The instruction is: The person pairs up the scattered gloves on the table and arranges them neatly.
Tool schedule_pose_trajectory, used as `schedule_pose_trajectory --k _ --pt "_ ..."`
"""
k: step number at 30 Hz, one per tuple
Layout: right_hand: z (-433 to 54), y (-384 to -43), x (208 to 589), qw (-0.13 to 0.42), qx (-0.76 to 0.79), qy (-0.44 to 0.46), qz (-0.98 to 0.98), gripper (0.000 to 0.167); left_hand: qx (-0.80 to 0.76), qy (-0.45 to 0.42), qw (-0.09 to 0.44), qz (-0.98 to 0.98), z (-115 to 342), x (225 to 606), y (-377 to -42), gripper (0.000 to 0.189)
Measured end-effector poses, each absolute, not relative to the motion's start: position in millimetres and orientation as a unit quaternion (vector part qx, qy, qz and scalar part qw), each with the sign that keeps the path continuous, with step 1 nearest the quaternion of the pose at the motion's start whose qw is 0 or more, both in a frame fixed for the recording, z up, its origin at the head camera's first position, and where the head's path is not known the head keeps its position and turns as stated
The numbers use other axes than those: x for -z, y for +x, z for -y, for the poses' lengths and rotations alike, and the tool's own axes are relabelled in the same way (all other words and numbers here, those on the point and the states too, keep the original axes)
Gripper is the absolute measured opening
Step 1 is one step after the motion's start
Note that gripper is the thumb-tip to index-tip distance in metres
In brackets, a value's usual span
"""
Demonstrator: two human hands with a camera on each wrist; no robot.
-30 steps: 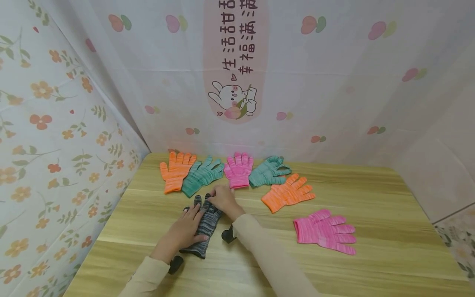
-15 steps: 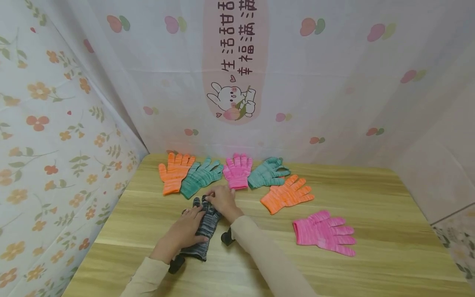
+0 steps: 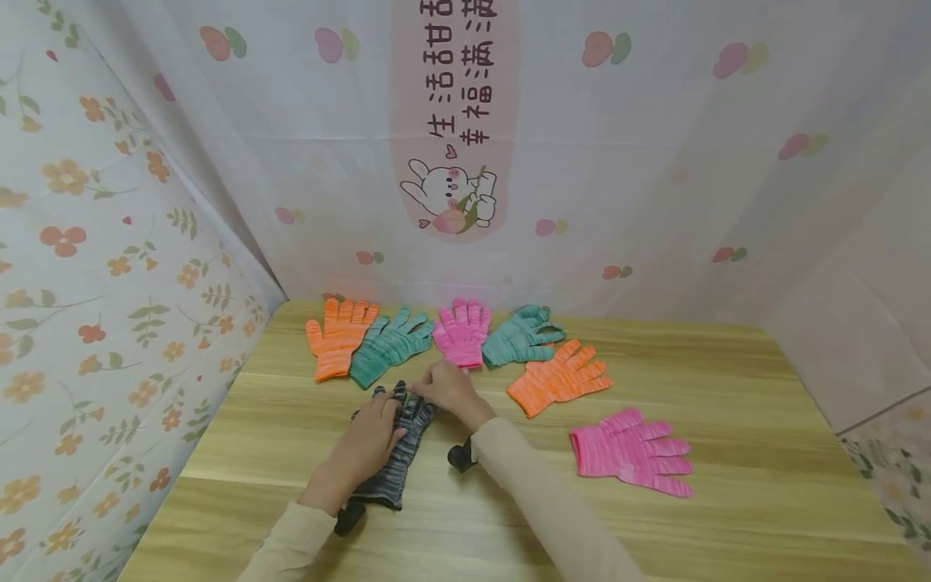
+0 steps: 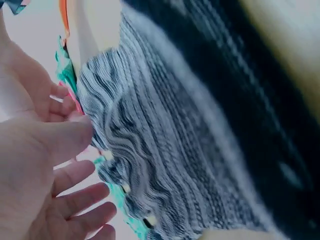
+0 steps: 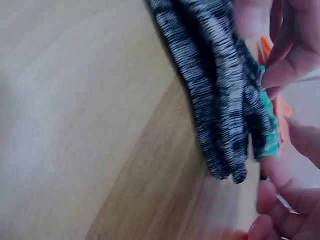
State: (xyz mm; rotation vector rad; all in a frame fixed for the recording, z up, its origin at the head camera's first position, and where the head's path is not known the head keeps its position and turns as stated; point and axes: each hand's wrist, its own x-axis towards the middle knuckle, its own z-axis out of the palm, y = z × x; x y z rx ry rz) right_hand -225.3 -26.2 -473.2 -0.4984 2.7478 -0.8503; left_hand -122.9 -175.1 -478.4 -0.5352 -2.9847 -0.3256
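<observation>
A black-and-grey striped knit glove (image 3: 390,478) lies flat on the wooden table, its cuff toward the near edge. My left hand (image 3: 366,440) rests across its palm and finger area, with fairly straight fingers; the left wrist view shows the thumb at the edge of the glove (image 4: 160,145). From the right, my right hand (image 3: 452,394) pinches at one glove finger near its tip. In the right wrist view, curled fingers of my right hand (image 5: 287,205) sit right at that tip, while two other fingers of the glove (image 5: 222,100) lie side by side.
Behind lie an orange glove (image 3: 336,343), a green glove (image 3: 389,347), a pink glove (image 3: 463,333) and another green glove (image 3: 518,338). A second orange glove (image 3: 558,380) and second pink glove (image 3: 629,453) are to the right. A printed curtain (image 3: 640,162) hangs behind the table (image 3: 727,388).
My right hand has shifted slightly right, from one glove finger to the neighbouring one. My left hand has slid a little up the glove, its thumb drawn closer to the fingers.
</observation>
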Motion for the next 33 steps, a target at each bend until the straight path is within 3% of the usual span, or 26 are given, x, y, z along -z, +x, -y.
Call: schedule_pose_trajectory --k 2,9,14,25,33 --pt "24.4 -224.7 471.5 0.124 0.293 -0.166 -0.933 0.032 0.1 -0.171 0.061 0.978 170.7 477.7 -120.8 0.037" --pt "25.3 -223.3 473.2 0.149 0.372 -0.149 -0.904 0.02 0.077 -0.17 0.018 0.982 160.5 480.2 -106.7 0.051" --pt "27.2 -223.1 474.6 0.167 0.439 -0.17 -0.867 0.022 0.059 -0.168 0.026 0.984 159.2 484.4 -103.3 0.052" --pt "27.6 -223.4 495.4 0.074 0.392 -0.238 -0.885 0.007 0.053 -0.162 -0.002 0.985 161.0 485.1 -110.0 0.062" --pt "21.2 -221.2 488.1 0.06 0.372 -0.192 -0.906 0.007 0.04 -0.146 -0.053 0.987 162.6 474.9 -120.1 0.064"
